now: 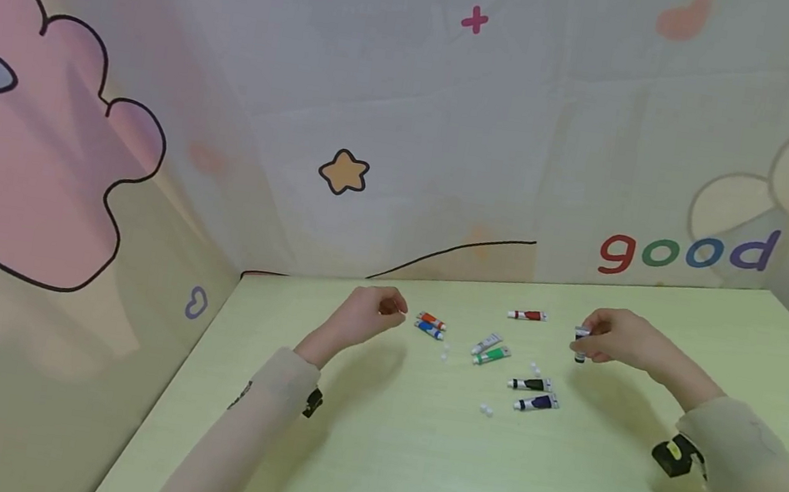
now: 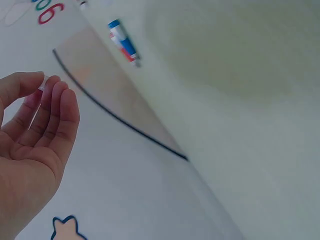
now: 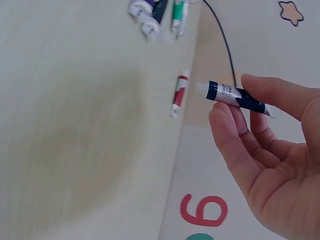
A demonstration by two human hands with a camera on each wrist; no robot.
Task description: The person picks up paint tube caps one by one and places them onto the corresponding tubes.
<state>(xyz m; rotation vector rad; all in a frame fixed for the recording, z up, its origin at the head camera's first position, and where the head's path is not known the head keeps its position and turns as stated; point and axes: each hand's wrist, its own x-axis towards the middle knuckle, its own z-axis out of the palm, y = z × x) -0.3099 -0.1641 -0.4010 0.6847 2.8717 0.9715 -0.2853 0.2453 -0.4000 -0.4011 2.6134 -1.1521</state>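
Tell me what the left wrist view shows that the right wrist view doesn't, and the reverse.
Only the left wrist view shows the left hand, pinching something small and pale, and the blue tube. Only the right wrist view shows the right hand, holding a dark-banded tube, and the green tube. Both show the table, the black curved line and the star.

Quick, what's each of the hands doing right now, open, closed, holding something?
Left hand: pinching a small whitish piece, too blurred to identify.
Right hand: holding a dark-blue paint tube.
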